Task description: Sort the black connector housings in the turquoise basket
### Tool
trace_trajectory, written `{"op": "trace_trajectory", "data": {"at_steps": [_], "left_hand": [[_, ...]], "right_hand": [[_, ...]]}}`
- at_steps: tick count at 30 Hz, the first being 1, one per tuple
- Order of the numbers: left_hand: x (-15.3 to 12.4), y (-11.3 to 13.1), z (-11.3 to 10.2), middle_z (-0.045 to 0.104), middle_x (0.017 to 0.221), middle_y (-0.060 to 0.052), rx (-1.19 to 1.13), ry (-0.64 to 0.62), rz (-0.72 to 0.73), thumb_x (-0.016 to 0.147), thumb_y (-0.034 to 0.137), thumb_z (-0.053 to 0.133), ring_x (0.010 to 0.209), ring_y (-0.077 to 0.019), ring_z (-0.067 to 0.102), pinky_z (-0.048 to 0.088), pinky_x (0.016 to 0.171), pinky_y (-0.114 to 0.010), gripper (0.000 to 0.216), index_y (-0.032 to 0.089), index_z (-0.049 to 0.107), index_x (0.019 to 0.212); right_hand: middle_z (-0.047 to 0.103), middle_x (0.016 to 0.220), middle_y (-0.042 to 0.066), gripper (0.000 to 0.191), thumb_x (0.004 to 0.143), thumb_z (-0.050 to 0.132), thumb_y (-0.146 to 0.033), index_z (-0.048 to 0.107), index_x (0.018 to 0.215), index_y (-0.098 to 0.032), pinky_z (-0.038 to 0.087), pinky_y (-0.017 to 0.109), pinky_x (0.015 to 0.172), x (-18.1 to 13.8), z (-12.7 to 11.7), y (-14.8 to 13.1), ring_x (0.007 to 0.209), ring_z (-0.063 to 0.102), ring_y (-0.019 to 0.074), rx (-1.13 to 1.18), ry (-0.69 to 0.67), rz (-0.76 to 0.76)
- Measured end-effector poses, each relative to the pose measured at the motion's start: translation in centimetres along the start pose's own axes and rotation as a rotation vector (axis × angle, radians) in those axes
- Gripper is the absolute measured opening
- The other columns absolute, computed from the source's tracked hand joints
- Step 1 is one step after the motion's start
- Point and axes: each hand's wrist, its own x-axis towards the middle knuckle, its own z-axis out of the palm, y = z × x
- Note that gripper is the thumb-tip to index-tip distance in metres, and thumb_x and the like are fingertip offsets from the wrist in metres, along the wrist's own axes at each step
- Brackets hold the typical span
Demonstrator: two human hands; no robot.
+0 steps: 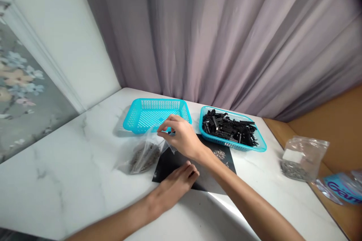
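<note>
A clear plastic bag (145,156) with many small dark metallic pieces inside stands left of a black mat (166,165). Over the bag's upper edge, my right hand (182,135) is closed in a pinch on the plastic. My left hand (177,182) rests low on the mat with its fingers curled together; what they hold, if anything, is hidden. Right of my hands, a small pile of shiny metal pieces (220,154) lies on the mat, partly behind my right forearm.
Behind the bag stands a blue basket (132,115) with nothing visible in it. Another blue basket (261,145) holds many black plastic parts (226,126). At the right are a clear bag of metal pieces (296,169) and a bottle with a blue label (342,186). A curtain (192,37) hangs behind.
</note>
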Motion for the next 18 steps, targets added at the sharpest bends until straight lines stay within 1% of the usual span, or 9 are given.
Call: {"op": "trace_trajectory", "data": {"at_steps": [2,5,8,10,12,13,14,16,18], "left_hand": [[0.2,0.2,-0.1,0.069,0.122,-0.014,0.031,0.014,0.018,0.083,-0.007,0.050,0.125,-0.0269,0.064,0.053,0.105,-0.034,0.048,0.011,0.057,0.127],[0.2,0.3,-0.2,0.069,0.119,-0.016,0.081,0.026,0.043,0.084,-0.008,0.050,0.123,-0.0277,0.064,0.053,0.103,-0.034,0.043,0.007,0.059,0.124],[0.2,0.0,-0.4,0.069,0.121,-0.013,0.015,0.036,0.034,0.089,-0.006,0.051,0.123,-0.0279,0.063,0.054,0.102,-0.037,0.040,0.009,0.061,0.125],[0.3,-0.4,-0.6,0.069,0.118,-0.009,-0.120,0.012,-0.014,0.093,-0.002,0.054,0.117,-0.0266,0.064,0.055,0.098,-0.039,0.034,0.013,0.064,0.121],[0.7,-0.8,-1.0,0.069,0.110,-0.005,-0.287,-0.027,-0.071,0.096,0.001,0.056,0.108,-0.0231,0.065,0.057,0.091,-0.036,0.025,0.016,0.067,0.111],[1.0,-0.9,-1.3,0.069,0.106,-0.003,-0.368,-0.036,-0.090,0.097,0.001,0.055,0.104,-0.0210,0.064,0.057,0.089,-0.034,0.022,0.017,0.068,0.105],[1.2,-1.0,-1.5,0.068,0.103,-0.002,-0.442,-0.033,-0.107,0.098,0.001,0.053,0.102,-0.0191,0.064,0.056,0.089,-0.032,0.022,0.017,0.068,0.100],[1.6,-1.2,-1.8,0.066,0.102,-0.002,-0.550,-0.022,-0.131,0.098,-0.003,0.048,0.101,-0.0161,0.063,0.054,0.094,-0.029,0.028,0.016,0.067,0.094],[1.6,-1.2,-1.8,0.064,0.103,-0.002,-0.558,-0.029,-0.147,0.097,-0.007,0.045,0.100,-0.0159,0.062,0.053,0.097,-0.030,0.031,0.016,0.066,0.094]], "right_hand": [[0.067,0.095,0.002,0.007,0.096,0.069,-0.025,0.074,0.095,-0.021,0.046,0.026,0.075,-0.1,-0.1,0.0,0.087,0.060,0.0147,0.054,0.035,0.029],[0.066,0.091,0.002,0.017,0.101,0.062,-0.032,0.074,0.097,-0.020,0.045,0.026,0.073,-0.6,-1.0,0.0,0.078,0.058,0.0136,0.095,0.079,0.045],[0.065,0.092,0.003,0.026,0.105,0.054,-0.037,0.073,0.100,-0.020,0.045,0.027,0.073,-2.9,-3.0,0.7,0.075,0.057,0.0140,0.041,0.127,0.085],[0.063,0.087,0.004,0.030,0.106,0.050,-0.040,0.073,0.100,-0.020,0.045,0.028,0.071,-6.2,-4.8,1.8,0.073,0.056,0.0152,-0.035,0.151,0.156],[0.059,0.080,0.004,0.032,0.106,0.049,-0.041,0.072,0.097,-0.020,0.044,0.029,0.065,-10.4,-6.5,3.4,0.069,0.054,0.0161,-0.109,0.149,0.249],[0.057,0.076,0.003,0.034,0.106,0.049,-0.042,0.071,0.092,-0.020,0.043,0.030,0.064,-12.7,-7.1,4.2,0.066,0.053,0.0166,-0.154,0.148,0.296],[0.057,0.075,0.003,0.035,0.106,0.048,-0.042,0.070,0.090,-0.021,0.045,0.030,0.064,-15.0,-7.6,5.1,0.066,0.054,0.0172,-0.194,0.130,0.339],[0.063,0.083,0.005,0.032,0.106,0.048,-0.041,0.070,0.095,-0.021,0.049,0.032,0.067,-18.8,-7.8,6.5,0.071,0.059,0.0190,-0.274,0.146,0.388],[0.067,0.101,0.009,0.028,0.106,0.049,-0.040,0.069,0.107,-0.022,0.054,0.036,0.080,-21.2,-7.4,7.7,0.090,0.065,0.0230,-0.350,0.129,0.380]]}}
